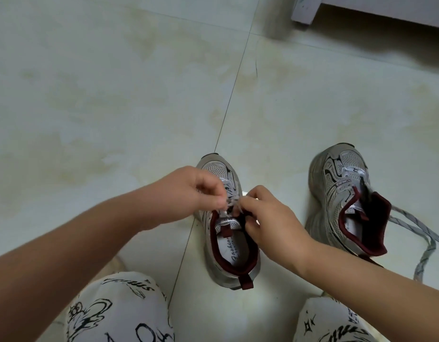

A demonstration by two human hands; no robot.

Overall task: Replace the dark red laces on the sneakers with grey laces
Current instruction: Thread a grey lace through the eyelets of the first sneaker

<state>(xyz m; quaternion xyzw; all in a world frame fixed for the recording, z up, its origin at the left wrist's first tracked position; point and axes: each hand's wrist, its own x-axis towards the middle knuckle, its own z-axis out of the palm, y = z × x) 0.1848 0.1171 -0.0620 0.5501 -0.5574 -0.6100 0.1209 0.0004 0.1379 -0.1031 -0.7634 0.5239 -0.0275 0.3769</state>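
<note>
Two silver-white sneakers with dark red collars stand on the floor tiles. The near sneaker [232, 257] is in front of me, toe pointing away. Over its tongue, my left hand [189, 193] and my right hand [270, 218] each pinch a strand of the grey lace [232, 202], fingertips almost touching. The lace is blurred between them. The second sneaker [342, 188] stands to the right, its tongue pulled open. A grey speckled lace [411, 229] trails from it across the floor to the right. No dark red lace is visible.
My knees in white printed trousers [119, 312] fill the bottom edge on both sides of the near sneaker. A pale furniture base [309, 11] sits at the top right. Pale tiled floor [114, 107] stretches ahead.
</note>
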